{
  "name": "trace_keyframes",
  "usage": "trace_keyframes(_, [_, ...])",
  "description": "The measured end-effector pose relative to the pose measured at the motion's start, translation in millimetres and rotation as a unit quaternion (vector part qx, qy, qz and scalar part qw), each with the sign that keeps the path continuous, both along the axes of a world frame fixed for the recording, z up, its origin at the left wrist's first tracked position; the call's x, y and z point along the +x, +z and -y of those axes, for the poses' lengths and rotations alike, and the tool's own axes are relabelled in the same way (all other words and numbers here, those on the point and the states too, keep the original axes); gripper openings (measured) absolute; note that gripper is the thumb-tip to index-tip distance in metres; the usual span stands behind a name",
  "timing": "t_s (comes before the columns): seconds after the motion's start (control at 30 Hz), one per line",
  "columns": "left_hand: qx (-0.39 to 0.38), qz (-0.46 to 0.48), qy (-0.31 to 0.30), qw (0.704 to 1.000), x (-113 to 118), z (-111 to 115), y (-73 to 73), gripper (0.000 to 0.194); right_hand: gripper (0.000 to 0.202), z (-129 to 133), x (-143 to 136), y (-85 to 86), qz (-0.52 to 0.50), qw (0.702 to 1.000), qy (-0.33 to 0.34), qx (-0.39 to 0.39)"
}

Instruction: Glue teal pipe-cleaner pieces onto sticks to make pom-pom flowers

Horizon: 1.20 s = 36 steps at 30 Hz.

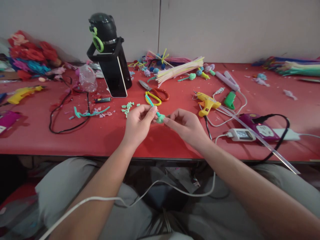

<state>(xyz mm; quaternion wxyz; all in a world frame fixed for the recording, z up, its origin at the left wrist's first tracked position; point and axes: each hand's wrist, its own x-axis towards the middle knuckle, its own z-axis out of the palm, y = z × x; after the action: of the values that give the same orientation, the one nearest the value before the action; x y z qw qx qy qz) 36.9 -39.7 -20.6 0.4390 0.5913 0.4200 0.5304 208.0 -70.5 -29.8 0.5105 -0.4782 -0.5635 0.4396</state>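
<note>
Near the front middle of the red table, my left hand pinches a turquoise fuzzy stem between thumb and fingers. A small light green fuzzy ball is at the stem's lower end, between my two hands. My right hand has its thumb and forefinger together at the ball's right side. Small light green pieces lie just left of my left hand. Scissors with red and yellow handles rest just behind my hands.
A tall black bottle and a phone stand at the back left. To the right are a yellow glue gun, a purple power strip and cables. Bundled pale stems lie behind. A white cable crosses my lap.
</note>
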Motion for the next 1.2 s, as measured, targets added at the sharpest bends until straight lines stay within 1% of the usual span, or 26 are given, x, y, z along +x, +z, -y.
trace_keyframes(0.23, [-0.001,0.001,-0.009,1.0,0.2,0.4,0.2,0.025,0.04,-0.7,-2.3,-5.5,-0.013,1.0,0.0,0.017])
trace_keyframes(0.3, [0.001,-0.006,-0.008,1.0,0.0,0.9,1.0,0.024,0.041,-0.9,-2.2,-6.6,-0.022,1.0,0.0,0.008])
trace_keyframes(0.43, [0.001,-0.017,-0.005,1.0,-0.9,1.6,2.4,0.022,0.041,-1.7,-0.9,-8.7,-0.067,0.997,0.015,-0.034])
trace_keyframes(0.53, [0.004,-0.02,-0.006,1.0,-0.8,2.0,2.9,0.021,0.041,-2.7,-0.2,-10.2,-0.082,0.996,0.015,-0.043])
trace_keyframes(0.7, [0.003,-0.029,-0.007,1.0,0.4,2.5,2.8,0.022,0.044,-3.1,-0.5,-10.2,-0.058,0.998,0.001,-0.028])
trace_keyframes(0.87, [0.0,-0.02,-0.009,1.0,0.8,2.7,3.1,0.023,0.043,-2.1,-0.8,-8.5,-0.035,0.999,-0.008,-0.009])
trace_keyframes(1.03, [0.001,-0.026,-0.003,1.0,0.1,2.7,3.2,0.023,0.041,-1.4,-1.9,-7.7,-0.039,0.999,-0.007,-0.011])
trace_keyframes(1.2, [-0.004,-0.027,-0.007,1.0,0.7,2.8,1.1,0.022,0.042,-0.9,-4.0,-6.2,-0.021,1.0,-0.017,-0.007])
